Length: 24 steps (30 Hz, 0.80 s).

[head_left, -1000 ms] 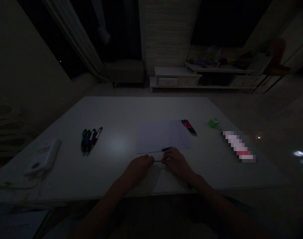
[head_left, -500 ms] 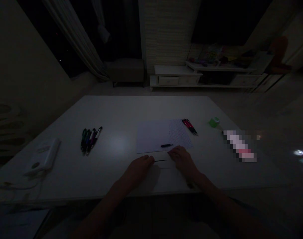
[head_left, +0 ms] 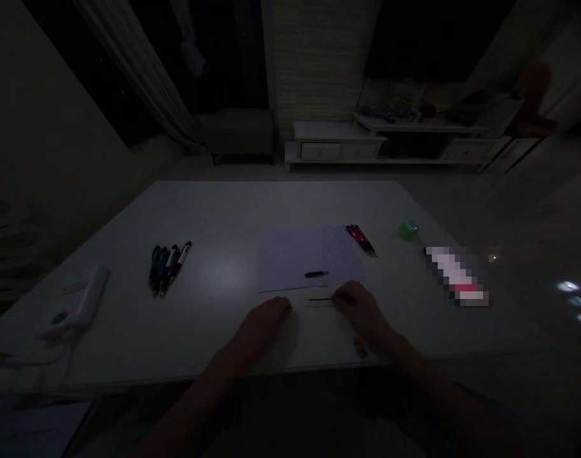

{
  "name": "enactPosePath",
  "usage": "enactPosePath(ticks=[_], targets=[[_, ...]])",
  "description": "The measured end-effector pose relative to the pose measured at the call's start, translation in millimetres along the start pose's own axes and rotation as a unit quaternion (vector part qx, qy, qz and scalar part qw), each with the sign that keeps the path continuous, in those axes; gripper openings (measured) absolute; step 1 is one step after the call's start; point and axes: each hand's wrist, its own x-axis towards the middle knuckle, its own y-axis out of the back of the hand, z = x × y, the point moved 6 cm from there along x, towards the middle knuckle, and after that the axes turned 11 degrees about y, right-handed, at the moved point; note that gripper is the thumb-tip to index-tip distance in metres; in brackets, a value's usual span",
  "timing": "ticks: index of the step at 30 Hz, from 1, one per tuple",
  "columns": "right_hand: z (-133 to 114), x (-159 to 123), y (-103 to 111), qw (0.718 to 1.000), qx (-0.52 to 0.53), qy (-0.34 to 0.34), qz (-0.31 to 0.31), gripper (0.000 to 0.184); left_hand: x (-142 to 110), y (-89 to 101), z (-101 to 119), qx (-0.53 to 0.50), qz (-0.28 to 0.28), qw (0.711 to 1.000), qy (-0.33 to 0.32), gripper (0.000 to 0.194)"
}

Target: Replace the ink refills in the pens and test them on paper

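black slim rod [head_left: 320,299], one end pinched in the fingers of your right hand [head_left: 361,308], the rest pointing left over the tabletop [head_left: 214,210] near the paper [head_left: 290,254]; left hand [head_left: 266,321] bent, hold impossible to tell; best pinched lightly, level.

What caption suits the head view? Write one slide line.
Right hand pinching a thin dark rod near partly written paper, left hand alongside.

I see paper [head_left: 290,254] on the desk [head_left: 233,207], a pen piece [head_left: 315,274] on it and a refill [head_left: 320,299] before it. Pens [head_left: 168,269] lie left, a box [head_left: 77,296] farther left.
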Motion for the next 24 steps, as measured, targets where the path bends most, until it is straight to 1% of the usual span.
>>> enactPosePath(ticks=[4,6,8,11,13,16,18,21,24], targets=[[7,0,-4,1.0,-0.022,0.011,0.012,0.007,2,-9.8,11,-0.01,0.001,1.0,-0.028,0.026],[8,1,-4,0.999,-0.022,0.011,0.028,0.01,3,-17.5,20,-0.008,0.003,0.998,-0.059,0.023],[8,2,-1,0.999,-0.019,0.003,0.048,0.013,3,-23.7,31,-0.004,0.022,0.995,-0.1,0.021],[9,3,6,0.998,-0.014,-0.007,0.067,0.013,3,-30.8,42,0.008,0.066,0.986,-0.15,0.032],[10,3,9,0.997,-0.012,-0.009,0.074,0.013,5,-35.5,45,0.019,0.085,0.983,-0.159,0.04],[13,1,13,0.996,-0.012,-0.012,0.083,0.014,9,-39.3,46,0.023,0.11,0.979,-0.169,0.043],[16,1,15,0.996,-0.013,-0.018,0.085,0.015,10,-38.7,47,0.021,0.127,0.976,-0.178,0.043],[23,2,23,0.995,-0.02,-0.03,0.09,0.017,7,-30.9,44,0.021,0.161,0.971,-0.175,0.039],[36,-1,41,0.992,-0.045,-0.057,0.108,0.019,3,-14.8,27,0.014,0.195,0.971,-0.135,0.032]])
